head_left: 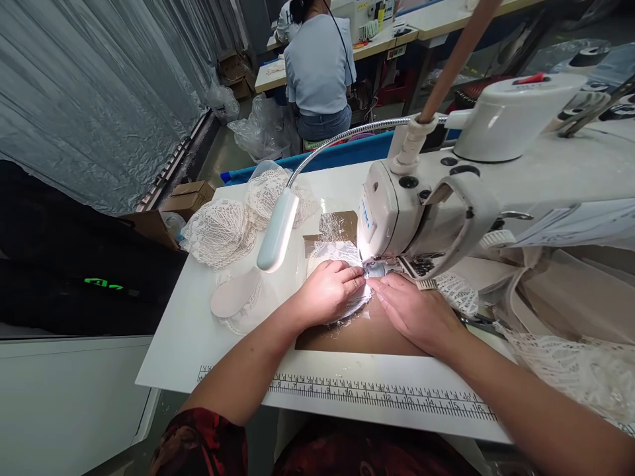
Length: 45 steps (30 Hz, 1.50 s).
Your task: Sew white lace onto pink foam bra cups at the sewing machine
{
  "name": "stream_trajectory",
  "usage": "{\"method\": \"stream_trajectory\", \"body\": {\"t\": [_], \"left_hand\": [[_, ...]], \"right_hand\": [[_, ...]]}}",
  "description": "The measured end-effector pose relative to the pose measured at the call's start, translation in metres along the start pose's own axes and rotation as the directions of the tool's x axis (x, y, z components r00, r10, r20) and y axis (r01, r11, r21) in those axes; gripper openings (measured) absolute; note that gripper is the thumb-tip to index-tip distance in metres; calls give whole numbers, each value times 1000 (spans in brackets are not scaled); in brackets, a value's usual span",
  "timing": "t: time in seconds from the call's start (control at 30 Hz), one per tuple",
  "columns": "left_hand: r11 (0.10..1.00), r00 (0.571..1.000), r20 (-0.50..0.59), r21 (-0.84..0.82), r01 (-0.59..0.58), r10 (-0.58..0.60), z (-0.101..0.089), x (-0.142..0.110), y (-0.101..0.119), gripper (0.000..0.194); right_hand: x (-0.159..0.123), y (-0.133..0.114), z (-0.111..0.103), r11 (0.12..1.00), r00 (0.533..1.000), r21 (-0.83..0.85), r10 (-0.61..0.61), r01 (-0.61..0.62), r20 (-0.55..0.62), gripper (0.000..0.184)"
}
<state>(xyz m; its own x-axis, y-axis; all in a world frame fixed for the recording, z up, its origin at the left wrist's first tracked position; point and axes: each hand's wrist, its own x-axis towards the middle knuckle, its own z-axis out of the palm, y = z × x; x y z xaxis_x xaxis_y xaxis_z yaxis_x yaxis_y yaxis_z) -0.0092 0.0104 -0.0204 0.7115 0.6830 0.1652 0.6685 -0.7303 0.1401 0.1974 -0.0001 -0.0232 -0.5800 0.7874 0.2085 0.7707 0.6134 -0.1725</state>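
Note:
A white lace bra cup (333, 252) lies under the needle end of the sewing machine (381, 211), lit by a bright lamp. My left hand (331, 291) rests on the cup, fingers together and bent, tips pressed on the fabric beside the presser foot. From the right, my right hand (417, 309) meets it at the cup's edge, thumb and forefinger closed on the fabric close to the needle. Both sets of fingertips nearly touch. The needle and the exact seam are hidden by the hands and the machine head.
Stacked lace cups (218, 231) and a smooth beige pad (235, 293) lie at the left. A lamp (278, 231) on a bent neck hangs over the table. More lace fabric (570, 370) heaps at the right. A printed ruler (367, 393) runs along the front edge. A co-worker (320, 66) sits beyond.

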Motion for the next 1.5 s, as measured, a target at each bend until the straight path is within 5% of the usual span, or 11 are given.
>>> {"method": "stream_trajectory", "body": {"t": [0.5,0.87,1.27,1.5], "left_hand": [[994,993,-57,-22,102,-104,-3,-1,-3,35],[997,999,-9,-56,-53,53,-10,-9,-2,36],[988,993,-67,-118,-102,95,-7,-11,-8,33],[987,992,-95,-129,-91,79,-6,-10,-8,31]], "right_hand": [[-1,6,8,996,997,52,70,-72,29,39],[0,6,4,994,995,62,95,-94,-18,37],[-4,6,8,997,997,62,41,-37,-62,33],[-5,7,7,988,987,64,-138,143,-81,37]]}}
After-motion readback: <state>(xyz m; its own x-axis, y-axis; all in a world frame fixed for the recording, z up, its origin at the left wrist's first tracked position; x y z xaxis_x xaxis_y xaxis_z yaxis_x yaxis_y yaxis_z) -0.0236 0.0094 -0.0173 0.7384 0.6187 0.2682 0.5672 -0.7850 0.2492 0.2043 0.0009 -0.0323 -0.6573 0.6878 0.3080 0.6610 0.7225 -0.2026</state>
